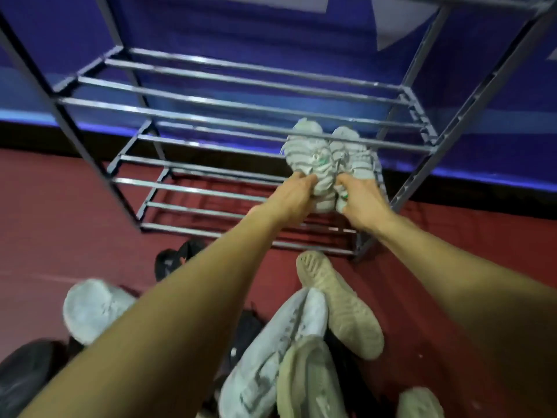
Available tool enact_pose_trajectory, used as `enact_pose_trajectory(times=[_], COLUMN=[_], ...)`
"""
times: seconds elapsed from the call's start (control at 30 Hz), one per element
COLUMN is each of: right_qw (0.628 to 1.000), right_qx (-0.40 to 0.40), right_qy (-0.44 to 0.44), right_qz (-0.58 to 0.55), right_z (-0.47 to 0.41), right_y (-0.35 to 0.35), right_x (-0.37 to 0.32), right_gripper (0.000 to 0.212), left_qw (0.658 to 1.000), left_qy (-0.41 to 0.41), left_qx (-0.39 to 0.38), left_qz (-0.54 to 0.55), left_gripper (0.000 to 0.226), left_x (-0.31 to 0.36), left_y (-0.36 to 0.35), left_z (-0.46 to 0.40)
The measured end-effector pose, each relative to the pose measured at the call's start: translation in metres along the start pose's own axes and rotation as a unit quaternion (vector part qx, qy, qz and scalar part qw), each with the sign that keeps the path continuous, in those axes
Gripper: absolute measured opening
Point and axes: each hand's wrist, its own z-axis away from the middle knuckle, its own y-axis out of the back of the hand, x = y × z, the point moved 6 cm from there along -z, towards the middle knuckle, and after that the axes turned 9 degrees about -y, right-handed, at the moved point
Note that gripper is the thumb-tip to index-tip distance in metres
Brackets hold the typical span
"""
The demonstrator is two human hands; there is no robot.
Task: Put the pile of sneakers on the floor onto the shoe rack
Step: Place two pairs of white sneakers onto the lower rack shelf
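Observation:
A grey metal shoe rack (241,107) with bar shelves stands against a blue wall. Two pale grey striped sneakers sit side by side at the right end of a lower shelf, toes pointing to the wall. My left hand (289,197) grips the heel of the left sneaker (307,155). My right hand (361,203) grips the heel of the right sneaker (352,152). A pile of sneakers (301,342) lies on the red floor below my arms, several white and beige ones, some sole up, some dark.
A white sneaker (90,309) lies at the lower left beside a black shoe (27,375). Another dark shoe (174,257) sits near the rack's front left foot. The rack's other shelves hold nothing that I can see. Red floor (60,221) spreads to the left.

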Motion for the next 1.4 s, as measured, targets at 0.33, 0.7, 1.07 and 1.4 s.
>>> enact_pose_trajectory(times=[0.33, 0.7, 1.07, 1.4], right_qw=[0.995, 0.916, 0.895, 0.965], right_qx=[0.028, -0.347, -0.338, -0.196], right_qy=[-0.015, -0.061, 0.001, 0.148], right_qz=[0.094, 0.190, 0.292, 0.091], right_z=[0.105, 0.171, 0.180, 0.171], right_y=[-0.034, -0.130, -0.156, -0.100], right_x=[-0.026, -0.053, -0.069, -0.099], right_gripper=[0.080, 0.017, 0.030, 0.006], left_qw=[0.990, 0.931, 0.877, 0.788], left_qy=[0.131, 0.300, 0.476, 0.588], left_qx=[-0.035, 0.200, 0.068, 0.134], left_qz=[0.031, 0.055, 0.007, 0.123], left_gripper=[0.047, 0.022, 0.039, 0.054], left_x=[-0.020, -0.054, -0.094, -0.129], left_y=[-0.024, -0.009, -0.005, -0.008], left_z=[0.171, 0.300, 0.374, 0.378])
